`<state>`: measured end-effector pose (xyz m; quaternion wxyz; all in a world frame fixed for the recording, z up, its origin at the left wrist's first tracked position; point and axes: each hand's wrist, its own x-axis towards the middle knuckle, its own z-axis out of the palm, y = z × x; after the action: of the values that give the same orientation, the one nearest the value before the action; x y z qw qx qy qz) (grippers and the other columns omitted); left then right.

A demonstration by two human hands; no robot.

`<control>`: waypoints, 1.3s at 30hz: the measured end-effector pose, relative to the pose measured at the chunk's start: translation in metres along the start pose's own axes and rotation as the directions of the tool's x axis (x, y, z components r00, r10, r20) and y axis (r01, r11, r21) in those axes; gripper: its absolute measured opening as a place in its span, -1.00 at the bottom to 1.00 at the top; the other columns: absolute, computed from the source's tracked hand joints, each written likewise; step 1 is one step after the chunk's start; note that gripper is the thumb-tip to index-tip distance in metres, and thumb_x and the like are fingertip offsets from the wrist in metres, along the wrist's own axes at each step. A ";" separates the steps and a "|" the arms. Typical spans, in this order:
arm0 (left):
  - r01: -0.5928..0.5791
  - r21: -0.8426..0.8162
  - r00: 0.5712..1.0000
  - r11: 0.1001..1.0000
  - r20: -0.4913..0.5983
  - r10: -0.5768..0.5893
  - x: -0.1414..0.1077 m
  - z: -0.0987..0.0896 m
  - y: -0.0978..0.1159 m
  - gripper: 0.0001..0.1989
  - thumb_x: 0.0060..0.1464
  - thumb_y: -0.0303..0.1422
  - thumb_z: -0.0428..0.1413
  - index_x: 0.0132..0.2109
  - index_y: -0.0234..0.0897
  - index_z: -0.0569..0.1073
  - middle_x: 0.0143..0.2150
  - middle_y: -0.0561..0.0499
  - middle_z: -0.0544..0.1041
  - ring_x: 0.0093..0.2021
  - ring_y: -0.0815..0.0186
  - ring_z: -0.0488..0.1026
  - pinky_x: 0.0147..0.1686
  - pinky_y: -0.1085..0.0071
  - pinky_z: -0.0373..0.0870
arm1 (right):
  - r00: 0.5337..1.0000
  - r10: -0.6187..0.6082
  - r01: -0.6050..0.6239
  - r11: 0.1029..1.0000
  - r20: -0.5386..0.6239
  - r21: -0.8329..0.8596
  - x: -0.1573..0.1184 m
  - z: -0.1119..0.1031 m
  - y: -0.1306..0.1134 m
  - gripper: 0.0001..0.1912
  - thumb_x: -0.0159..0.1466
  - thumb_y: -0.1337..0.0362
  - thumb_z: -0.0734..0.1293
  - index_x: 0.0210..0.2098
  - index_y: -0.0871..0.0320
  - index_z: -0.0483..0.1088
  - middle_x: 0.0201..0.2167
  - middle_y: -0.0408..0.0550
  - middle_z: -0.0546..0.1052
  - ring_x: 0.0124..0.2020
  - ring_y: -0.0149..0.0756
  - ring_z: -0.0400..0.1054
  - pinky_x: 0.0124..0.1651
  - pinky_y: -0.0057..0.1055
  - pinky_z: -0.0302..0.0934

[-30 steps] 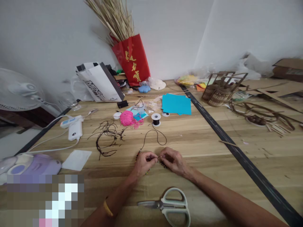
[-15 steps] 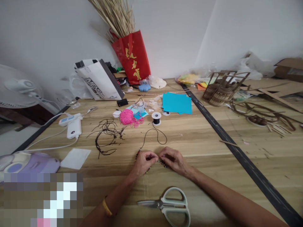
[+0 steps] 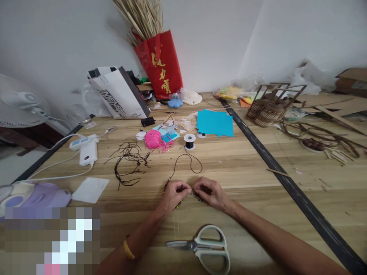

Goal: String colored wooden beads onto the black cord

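My left hand [image 3: 175,194] and my right hand [image 3: 210,192] face each other over the wooden table, fingertips pinched and almost touching. A beaded string [image 3: 197,197] of small coloured beads passes under and between both hands; the exact bit in each pinch is too small to make out. Black cord [image 3: 187,156] loops from the beads by my left hand up to a white spool [image 3: 189,142]. Nearer the front edge lie scissors [image 3: 197,245] with pale handles, blades to the left.
Pink yarn [image 3: 153,139], blue sheets [image 3: 215,123] and cut black cords [image 3: 127,164] lie beyond my hands. A power strip [image 3: 83,142] is at left. Further back stand a red bag [image 3: 163,65], a white bag [image 3: 117,93] and small woven baskets [image 3: 263,110].
My hands stay nearly in place, with a very small shift of the fingers. The view has tilted slightly.
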<state>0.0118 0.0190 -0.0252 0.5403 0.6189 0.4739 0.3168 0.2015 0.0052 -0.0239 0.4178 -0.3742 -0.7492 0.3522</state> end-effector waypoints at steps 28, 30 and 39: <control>0.020 0.006 1.000 1.000 -0.005 -0.020 -0.002 0.001 0.012 -0.88 -0.12 -0.39 0.14 -0.45 -0.38 0.51 -0.55 0.05 0.47 -0.52 0.44 0.34 -0.47 0.55 0.25 | 1.000 -0.013 0.013 1.000 0.011 -0.010 0.000 -0.002 -0.004 -0.82 0.29 0.21 0.26 -0.36 0.19 0.39 -0.47 -0.06 0.42 -0.45 -0.37 0.29 -0.41 -0.48 0.18; 0.018 0.003 1.000 1.000 -0.007 -0.018 -0.002 0.002 0.013 -0.89 -0.12 -0.40 0.14 -0.45 -0.38 0.51 -0.55 0.05 0.47 -0.51 0.43 0.34 -0.46 0.54 0.25 | 1.000 -0.016 0.016 1.000 0.015 -0.006 0.000 -0.002 -0.005 -0.82 0.29 0.22 0.26 -0.37 0.19 0.38 -0.47 -0.07 0.42 -0.46 -0.38 0.29 -0.43 -0.49 0.17; -0.001 0.040 1.000 0.999 -0.005 0.001 -0.001 0.002 0.008 -0.87 -0.11 -0.39 0.14 -0.44 -0.38 0.53 -0.52 0.01 0.50 -0.49 0.41 0.36 -0.45 0.53 0.26 | 1.000 -0.024 0.024 1.000 0.012 -0.014 0.000 -0.002 -0.004 -0.84 0.29 0.24 0.26 -0.36 0.19 0.38 -0.46 -0.07 0.42 -0.46 -0.40 0.28 -0.42 -0.50 0.18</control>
<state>0.0153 0.0179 -0.0175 0.5264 0.6292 0.4811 0.3091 0.2025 0.0040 -0.0195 0.4150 -0.3660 -0.7587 0.3438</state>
